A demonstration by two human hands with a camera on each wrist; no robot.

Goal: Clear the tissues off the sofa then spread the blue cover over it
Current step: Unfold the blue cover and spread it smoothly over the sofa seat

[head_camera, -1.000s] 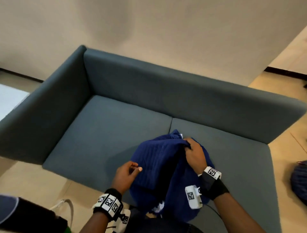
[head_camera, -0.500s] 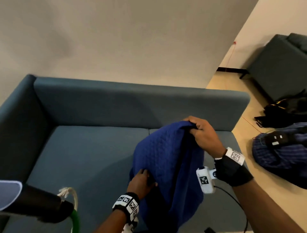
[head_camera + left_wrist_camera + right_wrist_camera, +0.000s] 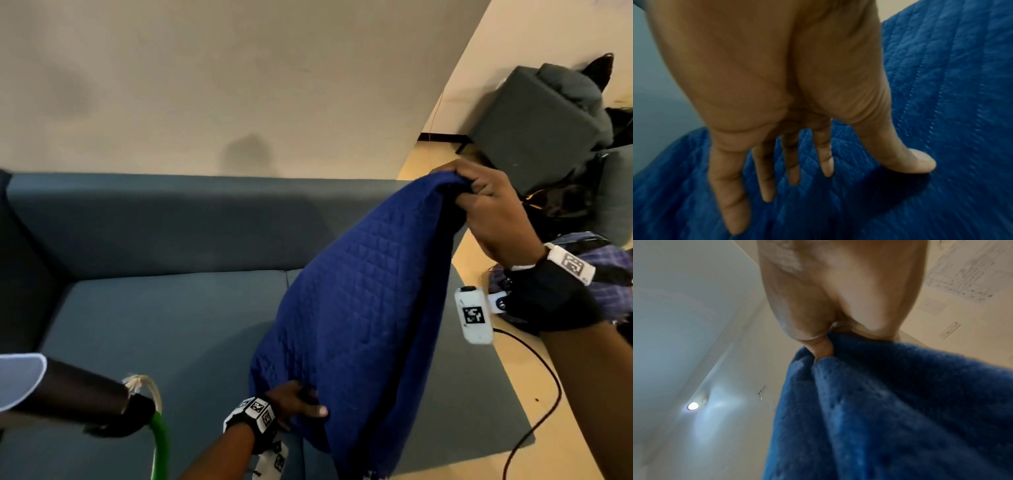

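Note:
My right hand (image 3: 474,193) grips a bunched top edge of the blue quilted cover (image 3: 359,291) and holds it high over the right end of the grey-blue sofa (image 3: 154,325). The cover hangs down to the seat in a long fold. The right wrist view shows my right hand (image 3: 828,344) with its fingers curled into the fabric (image 3: 900,418). Low on the fold, my left hand (image 3: 299,404) lies against the cover. In the left wrist view this hand (image 3: 873,167) has straight, spread fingers (image 3: 766,186) on the quilted cloth (image 3: 941,81). No tissues show on the seat.
A plain wall rises behind the backrest. A second grey seat (image 3: 534,126), dark bags and a plaid cloth (image 3: 613,284) crowd the floor at the right. A black cable (image 3: 544,404) runs along the sofa's right end. A dark tube with a green hose (image 3: 159,445) sits at lower left.
My right hand has raised the cover and carried it to the right. My left hand has slid down to the fold's lower part. The view has swung right.

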